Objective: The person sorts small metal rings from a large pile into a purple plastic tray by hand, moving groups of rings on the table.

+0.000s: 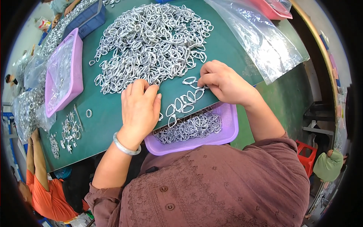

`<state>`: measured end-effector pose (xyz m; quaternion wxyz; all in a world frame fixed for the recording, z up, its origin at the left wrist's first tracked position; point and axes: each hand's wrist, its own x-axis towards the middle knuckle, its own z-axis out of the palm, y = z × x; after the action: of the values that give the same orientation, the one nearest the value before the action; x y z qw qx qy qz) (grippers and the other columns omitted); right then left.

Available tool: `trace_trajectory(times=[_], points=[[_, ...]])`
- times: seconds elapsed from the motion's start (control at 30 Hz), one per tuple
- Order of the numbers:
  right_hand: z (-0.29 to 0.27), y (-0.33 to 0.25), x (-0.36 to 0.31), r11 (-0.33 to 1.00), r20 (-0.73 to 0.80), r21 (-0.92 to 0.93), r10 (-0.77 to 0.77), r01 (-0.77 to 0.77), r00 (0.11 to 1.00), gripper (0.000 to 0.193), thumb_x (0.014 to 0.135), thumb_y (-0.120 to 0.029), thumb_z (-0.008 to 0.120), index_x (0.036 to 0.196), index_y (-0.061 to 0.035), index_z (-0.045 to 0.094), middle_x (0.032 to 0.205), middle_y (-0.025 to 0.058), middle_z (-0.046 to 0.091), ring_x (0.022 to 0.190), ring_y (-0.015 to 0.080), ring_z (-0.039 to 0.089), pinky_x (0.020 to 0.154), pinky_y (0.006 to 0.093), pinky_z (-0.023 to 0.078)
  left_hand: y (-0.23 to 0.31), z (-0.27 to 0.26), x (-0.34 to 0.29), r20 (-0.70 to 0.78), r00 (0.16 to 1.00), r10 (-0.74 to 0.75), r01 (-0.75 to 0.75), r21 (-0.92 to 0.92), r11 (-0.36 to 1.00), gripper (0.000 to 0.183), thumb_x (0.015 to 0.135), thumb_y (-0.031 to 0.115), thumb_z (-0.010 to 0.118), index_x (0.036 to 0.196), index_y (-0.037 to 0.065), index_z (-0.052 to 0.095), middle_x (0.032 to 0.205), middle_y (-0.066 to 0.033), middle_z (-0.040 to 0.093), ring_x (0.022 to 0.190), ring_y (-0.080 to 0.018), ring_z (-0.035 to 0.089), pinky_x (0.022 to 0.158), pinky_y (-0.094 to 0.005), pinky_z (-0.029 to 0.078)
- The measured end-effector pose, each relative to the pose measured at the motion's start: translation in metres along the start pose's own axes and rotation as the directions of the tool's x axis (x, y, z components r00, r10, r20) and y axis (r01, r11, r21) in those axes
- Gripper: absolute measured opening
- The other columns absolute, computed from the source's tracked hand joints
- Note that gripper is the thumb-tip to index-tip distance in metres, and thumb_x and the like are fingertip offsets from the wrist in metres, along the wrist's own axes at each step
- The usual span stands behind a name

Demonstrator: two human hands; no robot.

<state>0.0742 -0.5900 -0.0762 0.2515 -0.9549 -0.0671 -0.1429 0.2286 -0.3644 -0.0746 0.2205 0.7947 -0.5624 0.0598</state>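
A large heap of silver, oval metal rings [151, 41] covers the middle of the green table [102, 125]. My left hand [138, 108] is at the heap's near edge, fingers curled and closed; its fingertips are partly hidden, so what they hold is unclear. To the right, my right hand [227, 81] pinches a metal ring at the end of a small spread of loose rings [183, 102]. Below the table edge, against my body, sits a purple basket [232, 128] partly filled with more rings.
Left of the heap stand a pink-purple tray [77, 72] lined with clear plastic and a blue bin [87, 20]. Small metal parts [70, 128] lie at the left. A clear plastic bag [261, 38] lies far right. A co-worker in orange [53, 196] is at the left.
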Motion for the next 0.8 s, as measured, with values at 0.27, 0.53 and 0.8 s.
trace_trajectory(times=[0.27,0.53,0.8], points=[[0.010,-0.008,0.014,0.996,-0.096,-0.004,0.086,-0.087,0.992,0.010,0.076,-0.008,0.067,0.086,-0.0062,0.068,0.085,0.0092,0.057,0.085,0.0315,0.057,0.074,0.0421,0.046,-0.004,0.008,0.001,-0.054,0.998,0.015,-0.014,0.009,1.000,0.017,0.077,0.009,0.070,0.093,0.005,0.064,0.090,-0.0087,0.055,0.087,-0.0288,0.054,0.080,-0.0395,0.041],[0.006,0.006,0.016,0.984,-0.204,-0.112,0.110,-0.135,0.973,0.022,0.078,-0.011,0.068,0.099,-0.0063,0.066,0.088,0.0102,0.058,0.088,0.0318,0.057,0.079,0.0415,0.047,-0.002,0.010,-0.001,-0.085,0.996,0.009,-0.008,0.004,1.000,0.018,0.077,0.010,0.070,0.094,0.006,0.065,0.089,-0.0081,0.055,0.086,-0.0282,0.054,0.079,-0.0395,0.041],[0.003,0.006,0.012,0.990,-0.029,-0.117,0.081,-0.084,0.996,0.023,0.077,-0.008,0.066,0.100,-0.0081,0.066,0.088,0.0103,0.057,0.086,0.0316,0.057,0.078,0.0411,0.047,0.000,0.008,0.003,-0.084,0.993,0.088,-0.088,0.000,0.996,0.026,0.078,0.011,0.070,0.103,0.007,0.067,0.092,-0.0085,0.055,0.087,-0.0280,0.054,0.081,-0.0398,0.041]])
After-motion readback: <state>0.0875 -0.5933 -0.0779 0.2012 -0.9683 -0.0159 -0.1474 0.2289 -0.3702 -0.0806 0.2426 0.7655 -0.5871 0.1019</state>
